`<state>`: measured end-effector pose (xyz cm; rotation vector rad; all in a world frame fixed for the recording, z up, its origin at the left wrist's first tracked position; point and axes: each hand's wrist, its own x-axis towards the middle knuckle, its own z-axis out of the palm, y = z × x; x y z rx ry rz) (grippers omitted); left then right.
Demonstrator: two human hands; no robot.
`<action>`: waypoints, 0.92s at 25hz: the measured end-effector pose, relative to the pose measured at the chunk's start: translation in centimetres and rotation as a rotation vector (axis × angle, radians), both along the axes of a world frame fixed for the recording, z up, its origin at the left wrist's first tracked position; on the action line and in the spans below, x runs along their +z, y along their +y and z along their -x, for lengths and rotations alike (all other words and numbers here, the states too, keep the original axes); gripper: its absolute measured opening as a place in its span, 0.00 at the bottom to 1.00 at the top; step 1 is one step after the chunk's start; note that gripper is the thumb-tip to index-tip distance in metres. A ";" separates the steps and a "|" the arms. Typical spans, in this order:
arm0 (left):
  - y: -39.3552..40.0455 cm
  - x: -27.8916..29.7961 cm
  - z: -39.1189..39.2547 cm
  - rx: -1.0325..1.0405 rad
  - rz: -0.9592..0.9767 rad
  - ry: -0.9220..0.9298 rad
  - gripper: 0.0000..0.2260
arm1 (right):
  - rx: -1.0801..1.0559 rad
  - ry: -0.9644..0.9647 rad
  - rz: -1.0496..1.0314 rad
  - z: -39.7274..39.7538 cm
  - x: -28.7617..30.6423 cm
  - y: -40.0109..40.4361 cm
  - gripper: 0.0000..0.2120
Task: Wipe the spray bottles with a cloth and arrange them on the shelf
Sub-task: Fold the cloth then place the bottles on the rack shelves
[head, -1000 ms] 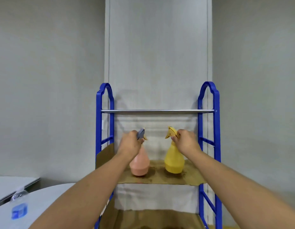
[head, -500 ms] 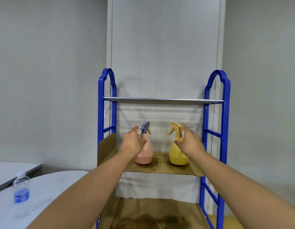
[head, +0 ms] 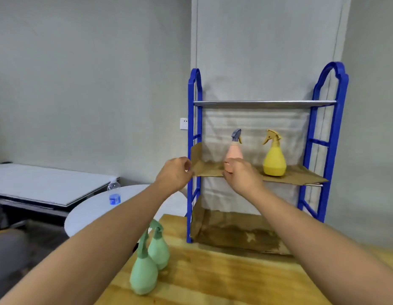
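Two green bottles (head: 149,258) stand near left on the table (head: 224,278), likely next: take one upright by the neck. Left hand (head: 174,176) and right hand (head: 241,176) hover empty, fingers loosely curled. Pink bottle (head: 234,150) and yellow bottle (head: 274,160) stand apart on the shelf (head: 301,176); its blue posts narrow the way in.

No readable text anywhere — the water bottle (head: 114,193) label is blurred.

Matt plastic spray bottles (head: 274,158), a blue plastic shelf (head: 323,137) lined with rough cardboard (head: 297,176), a varnished wooden table (head: 224,276).
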<state>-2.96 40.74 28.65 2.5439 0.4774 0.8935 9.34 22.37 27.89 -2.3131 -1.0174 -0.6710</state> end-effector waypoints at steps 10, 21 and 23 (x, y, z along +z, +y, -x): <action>6.8 -15.6 10.1 0.255 0.169 0.280 0.22 | 0.206 0.310 0.221 9.0 -14.1 13.6 0.19; 7.8 -21.0 10.2 0.233 0.212 0.361 0.11 | 0.233 0.604 0.104 7.2 -19.8 19.4 0.10; 7.5 -21.4 10.5 0.222 0.201 0.357 0.11 | 0.197 0.599 0.087 7.0 -19.8 18.6 0.12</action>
